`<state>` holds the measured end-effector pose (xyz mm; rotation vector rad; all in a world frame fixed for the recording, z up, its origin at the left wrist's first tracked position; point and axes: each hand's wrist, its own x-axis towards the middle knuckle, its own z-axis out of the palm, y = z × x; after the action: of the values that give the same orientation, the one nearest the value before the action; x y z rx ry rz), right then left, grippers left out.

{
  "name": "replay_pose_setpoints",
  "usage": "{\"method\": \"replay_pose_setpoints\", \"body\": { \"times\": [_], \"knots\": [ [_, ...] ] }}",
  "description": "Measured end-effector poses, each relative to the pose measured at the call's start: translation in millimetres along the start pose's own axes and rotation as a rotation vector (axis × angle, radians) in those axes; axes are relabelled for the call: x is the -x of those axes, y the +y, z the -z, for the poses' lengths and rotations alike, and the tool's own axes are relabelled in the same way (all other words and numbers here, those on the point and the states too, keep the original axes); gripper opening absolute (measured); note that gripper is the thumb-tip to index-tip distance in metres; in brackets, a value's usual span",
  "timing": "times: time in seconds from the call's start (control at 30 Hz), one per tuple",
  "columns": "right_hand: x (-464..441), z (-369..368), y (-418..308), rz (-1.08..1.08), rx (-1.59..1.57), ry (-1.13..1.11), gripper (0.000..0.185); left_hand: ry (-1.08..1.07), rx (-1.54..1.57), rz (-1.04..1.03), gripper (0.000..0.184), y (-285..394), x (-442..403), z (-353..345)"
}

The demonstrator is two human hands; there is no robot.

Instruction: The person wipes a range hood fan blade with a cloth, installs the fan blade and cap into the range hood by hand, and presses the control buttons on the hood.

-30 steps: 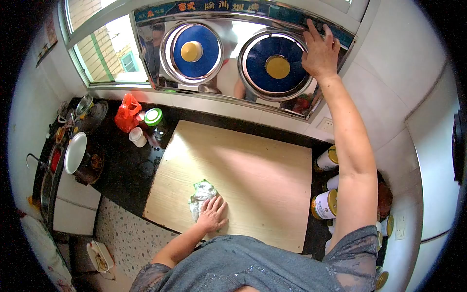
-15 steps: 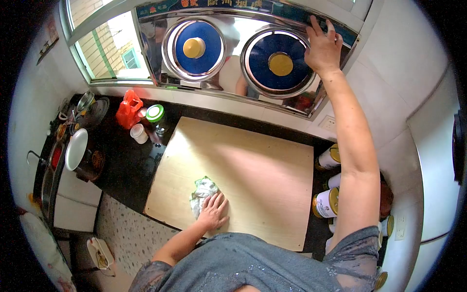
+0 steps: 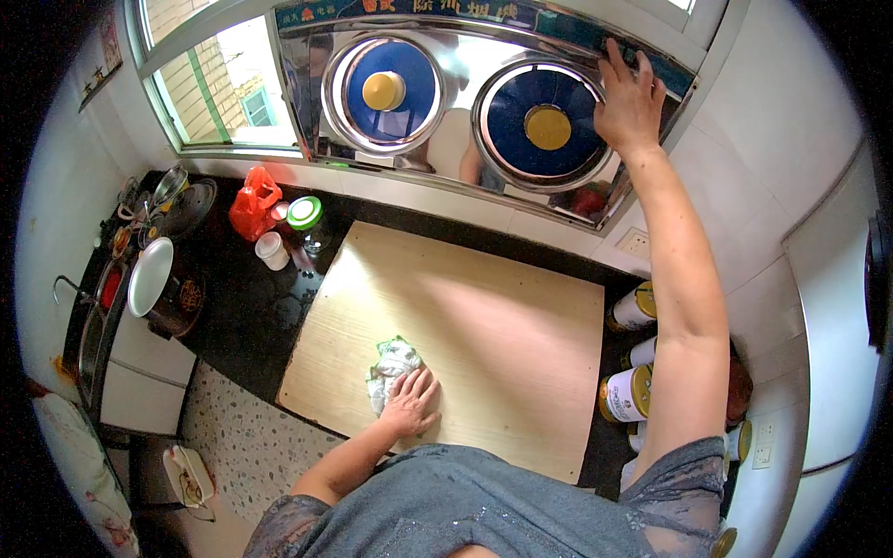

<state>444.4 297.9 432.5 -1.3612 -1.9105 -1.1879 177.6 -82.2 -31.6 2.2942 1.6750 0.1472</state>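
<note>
My left hand [image 3: 409, 405] lies with spread fingers at the near part of a pale wooden board [image 3: 493, 344], its fingertips against a crumpled white cloth with green edging [image 3: 392, 370]. Raised at the upper right, my right hand [image 3: 630, 104] touches the front of a shiny metal range hood [image 3: 446, 139], near its dark top strip with lettering [image 3: 558, 26]. Its fingers are apart and nothing shows in them. Below that hand is the right one of two round blue covers [image 3: 507, 121] with yellow centres.
On the black counter [image 3: 251, 321] are a red plastic bag [image 3: 254, 206], a green-lidded jar [image 3: 305, 216], a white cup [image 3: 272, 251] and a dark pot [image 3: 181, 302]. Several tins [image 3: 629, 392] line the board's right side. A window [image 3: 223, 93] is at the upper left.
The whole view has shifted slightly, with the hood appearing further right. My right hand's fingers have moved a little along the hood's top strip. My left hand and the cloth stay together on the board.
</note>
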Motion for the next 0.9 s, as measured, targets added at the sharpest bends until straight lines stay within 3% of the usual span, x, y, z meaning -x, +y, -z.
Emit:
{"method": "replay_pose_setpoints", "body": {
  "times": [0.43, 0.9],
  "knots": [
    [13.2, -11.6, -7.8, 0.011, 0.054, -0.085, 0.072, 0.010, 0.006, -0.021, 0.083, -2.1, -0.9, -3.7],
    [27.4, -17.0, 16.4, -0.046, -0.035, 0.109, 0.070, 0.020, 0.014, -0.035, 0.082, -2.0, -0.3, -3.9]
  ]
}}
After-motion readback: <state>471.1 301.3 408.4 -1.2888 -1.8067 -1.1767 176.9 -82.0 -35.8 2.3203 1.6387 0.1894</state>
